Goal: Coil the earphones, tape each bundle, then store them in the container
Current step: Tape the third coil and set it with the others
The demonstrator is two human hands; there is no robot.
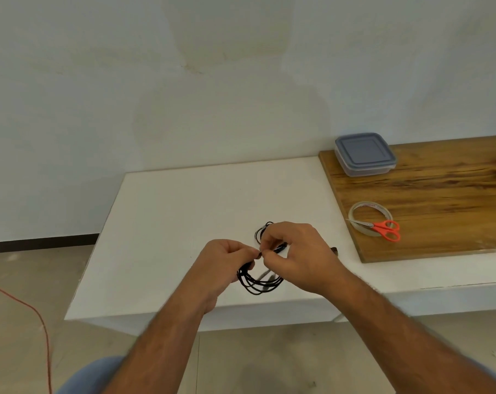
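Pinching thin black earphone cable (259, 282) between both hands, just below centre frame, above the near part of the white tabletop (184, 209). Left hand (226, 265) has thumb + fingers curled tight on the strands where the loops gather; right hand (295, 257) meets it, fingertips nipped on a short dark plug-like end, fingers closed narrow round the wire. Several loops hang loose under the hands, a smaller loop pokes up behind the right hand. Bundle is partly coiled, no tape on it that I can see.

Handling, my read: cable is v light, soft, springy, so loops will want to fan out or slip once the pinch relaxes. Best hold is at the crossing pt where all strands meet, not on a single loop. Plug + earbud ends are the stiffer bits, likely to snag, so tuck them in w/o yanking at the joints.

Clear sticky tape roll (370, 218) lies at right of frame on the brown wooden board (440, 194), w/ small orange-handled scissors (383, 229) resting across it. Clear plastic container w/ grey-blue lid (364, 154) sits at the board's far corner, upper right, lid on. All three well apart from the hands, so one hand prob has to keep the bundle while the other reaches over
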